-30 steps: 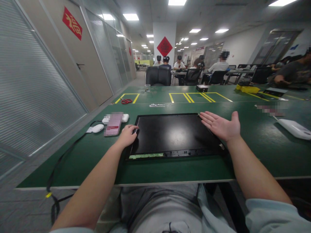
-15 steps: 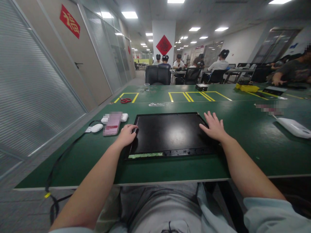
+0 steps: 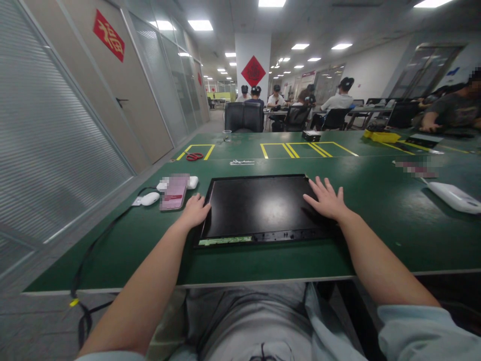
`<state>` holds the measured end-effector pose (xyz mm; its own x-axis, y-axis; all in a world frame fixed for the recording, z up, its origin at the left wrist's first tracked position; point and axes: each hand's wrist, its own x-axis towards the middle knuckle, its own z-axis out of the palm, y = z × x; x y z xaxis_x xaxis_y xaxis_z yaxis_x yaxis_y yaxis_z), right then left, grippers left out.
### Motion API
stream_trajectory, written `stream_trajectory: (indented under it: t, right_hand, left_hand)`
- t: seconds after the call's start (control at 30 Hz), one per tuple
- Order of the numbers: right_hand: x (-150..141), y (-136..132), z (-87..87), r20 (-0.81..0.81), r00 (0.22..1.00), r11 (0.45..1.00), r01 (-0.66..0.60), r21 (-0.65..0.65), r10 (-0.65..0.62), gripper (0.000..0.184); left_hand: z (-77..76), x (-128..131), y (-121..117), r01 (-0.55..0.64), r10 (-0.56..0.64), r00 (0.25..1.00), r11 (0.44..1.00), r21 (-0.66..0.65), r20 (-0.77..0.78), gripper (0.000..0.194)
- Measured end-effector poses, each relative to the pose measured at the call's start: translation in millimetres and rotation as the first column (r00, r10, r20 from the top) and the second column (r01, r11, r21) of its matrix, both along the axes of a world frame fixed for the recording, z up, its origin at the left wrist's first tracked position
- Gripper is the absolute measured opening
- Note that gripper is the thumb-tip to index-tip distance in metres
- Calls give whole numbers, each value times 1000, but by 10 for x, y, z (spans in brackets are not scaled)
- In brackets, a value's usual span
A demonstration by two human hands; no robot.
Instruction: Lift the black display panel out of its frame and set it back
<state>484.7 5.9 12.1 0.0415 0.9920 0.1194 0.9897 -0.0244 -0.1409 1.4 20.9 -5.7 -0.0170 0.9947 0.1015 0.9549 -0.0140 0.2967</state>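
Note:
A flat black panel (image 3: 259, 205) lies face up on the green table (image 3: 376, 240) right in front of me, with a strip of green circuit board along its near edge. My left hand (image 3: 194, 212) rests on the panel's left edge, fingers lying loosely over the frame. My right hand (image 3: 326, 200) lies palm down on the panel's right side, fingers spread flat. Neither hand holds anything.
Left of the panel are a pink phone (image 3: 174, 193), a white case (image 3: 192, 181) and a white mouse-like device (image 3: 149, 199) with a black cable. Red scissors (image 3: 194, 156), a white device (image 3: 453, 196) and a yellow tray (image 3: 382, 136) lie farther off. Other people sit at tables behind.
My right hand turned from palm up above the panel's far right corner to palm down, flat on the panel. The left hand stayed at the left edge.

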Motion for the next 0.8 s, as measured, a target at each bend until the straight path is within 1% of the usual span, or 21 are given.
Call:
stream_trajectory:
  t: [0.13, 0.27, 0.43, 0.57, 0.7, 0.8]
  right_hand:
    - [40, 66, -101, -11, 996, 991, 82, -109, -84, 86]
    - [101, 126, -176, -35, 999, 990, 34, -137, -39, 82]
    - [117, 118, -127, -51, 998, 980, 28, -198, -39, 83]
    - [97, 94, -83, -62, 997, 981, 28, -193, -41, 80]
    - [106, 95, -98, -68, 997, 979, 28, -203, -42, 81]
    - [131, 109, -117, -114, 993, 984, 17, -176, -37, 81]
  left_hand:
    - [31, -28, 3, 6, -7, 1000, 1000, -19, -3, 56]
    - [66, -27, -9, 11, -11, 1000, 1000, -25, -2, 52]
    - [85, -1, -24, 12, -12, 1000, 1000, -20, -4, 50]
    - [93, 18, -47, 6, -6, 1000, 1000, -31, -8, 52]
    - [121, 34, -78, 8, -7, 1000, 999, -34, 17, 54]
    - [149, 36, -90, 9, -7, 998, 1000, -30, 65, 52]
